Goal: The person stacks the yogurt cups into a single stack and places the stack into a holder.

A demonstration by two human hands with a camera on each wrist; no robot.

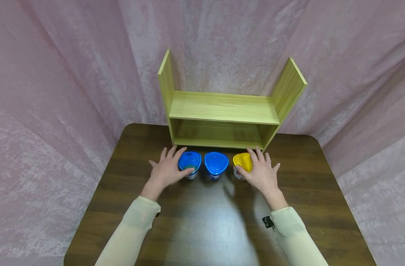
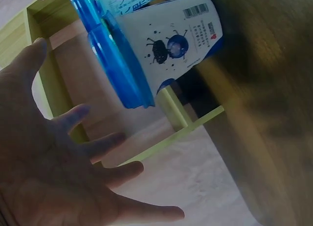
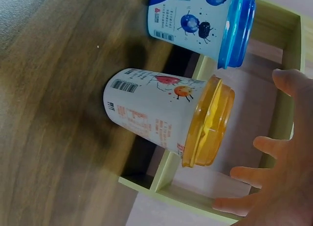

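Three cups with printed fruit labels stand upright in a row on the table: a left blue-lidded cup (image 1: 190, 159), a middle blue-lidded cup (image 1: 216, 162) and a yellow-lidded cup (image 1: 243, 160). My left hand (image 1: 165, 170) hovers beside the left cup with its fingers spread. In the left wrist view a gap shows between that hand and the white, berry-printed cup (image 2: 168, 47). Over at the right end, my right hand (image 1: 263, 174) is spread by the yellow-lidded cup, partly hiding its lid. The right wrist view shows this cup (image 3: 146, 111) apart from the fingers.
Just behind the cups stands a light wooden shelf (image 1: 222, 107) with two raised side panels and a lower compartment. The dark wooden table (image 1: 202, 229) extends to both sides and toward me. Pink curtains (image 1: 72, 92) hang behind and around it.
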